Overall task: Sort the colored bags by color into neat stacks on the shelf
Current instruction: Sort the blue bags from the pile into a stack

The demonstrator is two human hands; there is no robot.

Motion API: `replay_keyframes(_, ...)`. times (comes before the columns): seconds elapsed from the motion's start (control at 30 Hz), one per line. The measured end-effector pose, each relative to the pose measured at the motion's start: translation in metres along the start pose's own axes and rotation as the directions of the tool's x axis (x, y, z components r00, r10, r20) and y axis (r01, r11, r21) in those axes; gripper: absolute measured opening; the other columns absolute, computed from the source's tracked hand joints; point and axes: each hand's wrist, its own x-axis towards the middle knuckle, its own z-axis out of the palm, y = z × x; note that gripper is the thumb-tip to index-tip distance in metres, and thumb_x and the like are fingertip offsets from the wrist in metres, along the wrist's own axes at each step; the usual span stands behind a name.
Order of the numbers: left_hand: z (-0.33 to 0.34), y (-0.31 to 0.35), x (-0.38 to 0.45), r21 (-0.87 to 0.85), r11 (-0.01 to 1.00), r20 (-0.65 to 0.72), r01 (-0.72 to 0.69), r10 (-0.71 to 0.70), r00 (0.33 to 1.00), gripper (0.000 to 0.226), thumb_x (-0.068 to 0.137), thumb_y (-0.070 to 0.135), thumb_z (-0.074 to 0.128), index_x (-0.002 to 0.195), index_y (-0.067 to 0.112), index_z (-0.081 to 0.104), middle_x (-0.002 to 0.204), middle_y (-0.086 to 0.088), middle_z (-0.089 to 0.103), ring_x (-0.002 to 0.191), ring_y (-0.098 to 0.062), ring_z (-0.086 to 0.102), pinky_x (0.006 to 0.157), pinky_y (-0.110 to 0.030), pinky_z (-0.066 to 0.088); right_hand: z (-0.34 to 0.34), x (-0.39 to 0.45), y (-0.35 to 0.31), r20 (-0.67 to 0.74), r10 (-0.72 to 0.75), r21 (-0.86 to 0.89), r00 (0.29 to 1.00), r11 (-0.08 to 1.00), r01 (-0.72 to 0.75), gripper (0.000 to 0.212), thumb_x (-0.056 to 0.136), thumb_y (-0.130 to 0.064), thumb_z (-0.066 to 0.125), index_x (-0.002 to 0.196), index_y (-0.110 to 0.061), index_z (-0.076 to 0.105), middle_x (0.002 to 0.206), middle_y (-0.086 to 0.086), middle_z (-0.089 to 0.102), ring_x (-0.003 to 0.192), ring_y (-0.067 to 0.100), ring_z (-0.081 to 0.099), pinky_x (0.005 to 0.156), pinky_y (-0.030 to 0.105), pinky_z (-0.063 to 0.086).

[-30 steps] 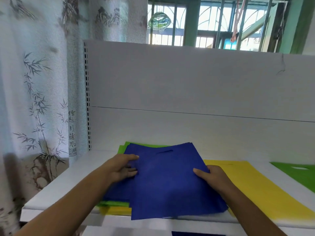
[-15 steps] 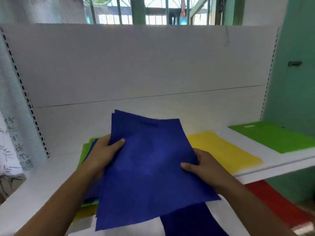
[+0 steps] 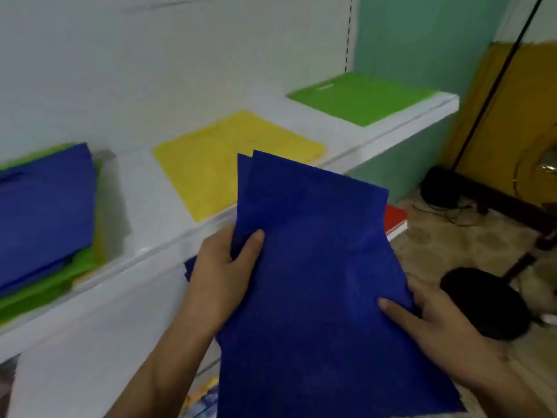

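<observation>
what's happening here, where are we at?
A person holds a few blue bags off the shelf, left hand and right hand each gripping a side. On the shelf lie a yellow stack and a green stack. The mixed pile at the left end, blue on top, remains unsorted.

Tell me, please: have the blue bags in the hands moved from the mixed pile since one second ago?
Yes. The held blue bags were lifted off the mixed pile and now hang to its right, in front of the shelf edge, past the yellow bag.
</observation>
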Motion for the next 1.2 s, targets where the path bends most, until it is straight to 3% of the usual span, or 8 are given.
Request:
replay_keyframes(0.17,0.122,-0.097,-0.012,0.040,0.979,0.111,0.201,-0.204,0.973,0.030,0.097,0.026,0.052,0.070,0.016,0.059,0.065,0.009,0.064,0.059,-0.005,0.060,0.051,-0.015,0.045,-0.018,0.023,0.114,0.002,0.124,-0.211,0.992,0.970,-0.121,0.010,0.095,-0.030,0.055,0.100,-0.039,0.055,0.096,-0.019,0.065,0.084,-0.005,0.062,0.067,0.013,0.051)
replay_keyframes(0.27,0.154,-0.164,-0.004,0.048,0.947,0.013,0.316,-0.317,0.948,0.031,0.098,0.028,0.052,0.072,0.011,0.057,0.073,0.001,0.061,0.058,0.000,0.057,0.054,-0.016,0.046,-0.010,0.057,0.167,-0.024,0.125,-0.248,0.992,0.960,-0.127,0.011,0.096,-0.034,0.053,0.105,-0.038,0.049,0.104,-0.017,0.060,0.087,-0.002,0.061,0.071,0.019,0.052)
replay_keyframes(0.5,0.140,-0.286,0.060,0.091,0.902,-0.354,0.423,-0.368,0.860,0.033,0.096,0.035,0.055,0.074,0.012,0.044,0.067,0.004,0.042,0.051,0.001,0.040,0.044,-0.011,0.034,0.057,0.192,0.213,0.104,-0.144,-0.266,0.984,0.949,0.167,0.031,0.097,-0.019,0.052,0.127,-0.018,0.048,0.111,-0.003,0.065,0.096,0.015,0.063,0.077,0.031,0.054)
replay_keyframes(0.7,0.085,-0.367,0.087,0.219,0.789,-0.428,0.574,-0.452,0.783,0.041,0.090,0.045,0.059,0.083,0.006,0.052,0.081,-0.015,0.054,0.072,-0.023,0.051,0.066,-0.042,0.048,0.148,0.281,0.236,0.171,-0.230,-0.507,0.958,0.814,0.285,0.038,0.093,-0.021,0.053,0.129,-0.014,0.044,0.108,0.012,0.065,0.097,0.035,0.061,0.079,0.041,0.050)
replay_keyframes(0.8,0.065,-0.388,0.092,0.280,0.723,-0.483,0.631,-0.462,0.744,0.046,0.087,0.045,0.064,0.087,0.001,0.051,0.087,-0.021,0.056,0.079,-0.031,0.055,0.068,-0.047,0.046,0.180,0.293,0.244,0.208,-0.230,-0.601,0.951,0.737,0.309,0.042,0.094,-0.024,0.052,0.134,-0.015,0.039,0.105,0.009,0.065,0.091,0.031,0.064,0.072,0.041,0.052)
replay_keyframes(1.0,0.058,-0.395,0.086,0.496,0.544,-0.514,0.676,-0.444,0.734,0.076,0.085,0.031,0.070,0.143,0.005,0.029,0.138,-0.022,0.043,0.126,-0.042,0.041,0.101,-0.055,0.036,0.199,0.287,0.239,0.229,-0.352,-0.747,0.908,0.534,0.395,0.050,0.090,-0.027,0.060,0.133,-0.006,0.045,0.124,0.014,0.052,0.106,0.032,0.054,0.078,0.040,0.047)
replay_keyframes(1.1,0.050,-0.372,0.058,0.448,0.676,-0.515,0.585,-0.339,0.787,0.056,0.086,0.023,0.068,0.136,0.009,0.046,0.130,-0.017,0.052,0.116,-0.037,0.051,0.098,-0.049,0.043,0.177,0.251,0.210,0.261,-0.472,-0.641,0.842,0.567,0.517,0.041,0.088,-0.027,0.060,0.125,-0.008,0.056,0.119,0.012,0.059,0.101,0.032,0.055,0.081,0.044,0.050)
replay_keyframes(1.2,0.039,-0.314,0.022,0.381,0.776,-0.423,0.502,-0.337,0.841,0.033,0.084,0.014,0.071,0.116,0.012,0.063,0.112,-0.007,0.065,0.089,-0.021,0.059,0.075,-0.019,0.045,0.152,0.204,0.154,0.372,-0.469,-0.491,0.801,0.632,0.599,0.032,0.092,-0.023,0.054,0.121,-0.011,0.060,0.115,0.008,0.062,0.103,0.029,0.055,0.086,0.042,0.049)
